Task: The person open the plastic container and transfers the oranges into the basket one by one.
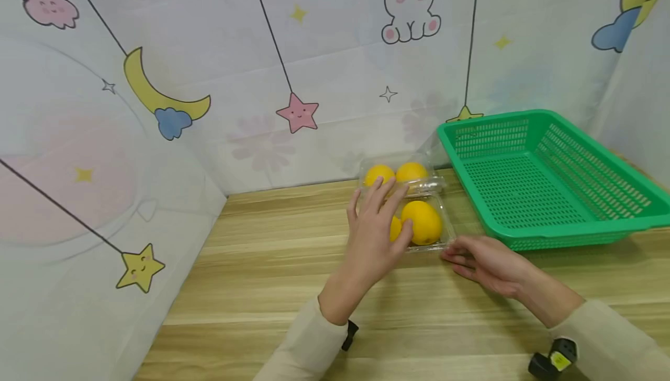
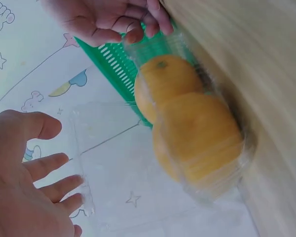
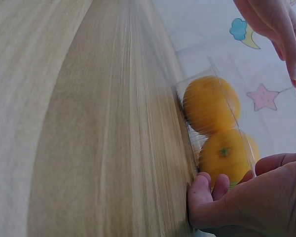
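Observation:
A clear plastic clamshell box (image 1: 446, 227) sits on the table with its lid (image 2: 113, 163) raised. Several oranges (image 1: 421, 223) are inside; two in the front row show plainly in the right wrist view, one orange (image 3: 227, 153) nearer that hand. My left hand (image 1: 374, 235) is over the box, fingers spread and fairly straight, partly hiding one front orange. In the left wrist view its fingertips are right at the lid's edge. My right hand (image 1: 489, 264) is at the front right corner of the box, its curled fingers and thumb on either side of that corner.
A green plastic basket (image 1: 499, 232) stands right beside the box on the right, close to the right hand. Behind the wooden table (image 1: 262, 288) hangs a white printed cloth (image 1: 340, 67), which also covers the left side.

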`<state>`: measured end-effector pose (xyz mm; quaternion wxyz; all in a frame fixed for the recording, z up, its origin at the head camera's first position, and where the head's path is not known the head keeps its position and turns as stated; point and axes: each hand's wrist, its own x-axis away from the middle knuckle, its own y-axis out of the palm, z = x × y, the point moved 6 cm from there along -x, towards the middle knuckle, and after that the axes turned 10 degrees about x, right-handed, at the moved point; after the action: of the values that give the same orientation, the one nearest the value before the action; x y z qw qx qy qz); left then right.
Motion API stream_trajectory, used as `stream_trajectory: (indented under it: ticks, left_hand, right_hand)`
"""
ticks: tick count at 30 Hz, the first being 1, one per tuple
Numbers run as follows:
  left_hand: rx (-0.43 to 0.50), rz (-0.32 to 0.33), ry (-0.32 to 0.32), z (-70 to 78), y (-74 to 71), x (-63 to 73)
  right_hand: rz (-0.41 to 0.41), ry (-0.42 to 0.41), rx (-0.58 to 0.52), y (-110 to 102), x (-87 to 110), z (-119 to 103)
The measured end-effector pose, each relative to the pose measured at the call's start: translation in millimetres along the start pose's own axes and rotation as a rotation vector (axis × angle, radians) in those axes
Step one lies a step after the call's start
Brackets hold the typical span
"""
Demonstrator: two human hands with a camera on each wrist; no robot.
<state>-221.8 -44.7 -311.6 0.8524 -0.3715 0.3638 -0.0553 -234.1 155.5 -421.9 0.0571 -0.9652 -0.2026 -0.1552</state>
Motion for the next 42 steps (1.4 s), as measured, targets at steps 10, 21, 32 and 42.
stream_trajectory:
  ticks: [10, 21, 32, 42]
  left_hand:
    - [0.038, -0.091, -0.053, -8.0, -1.9, 8.3]
    - [-0.006, -0.3, -0.238, -33.2, -1.9, 46.9]
    - [-0.113, -0.459, -0.226, -36.3, -9.3, 81.7]
    - [-0.132, -0.493, -0.167, -33.8, -5.0, 98.2]
  right_hand:
    - [0.002, 0.014, 0.006, -3.4, 2.0, 2.2]
    - [0.014, -0.002, -0.034, -2.0, 1.9, 2.4]
    - [0.032, -0.029, 0.021, 16.5, 4.2, -2.4]
    - [0.161, 0.006, 0.332, 27.4, 24.9, -18.3]
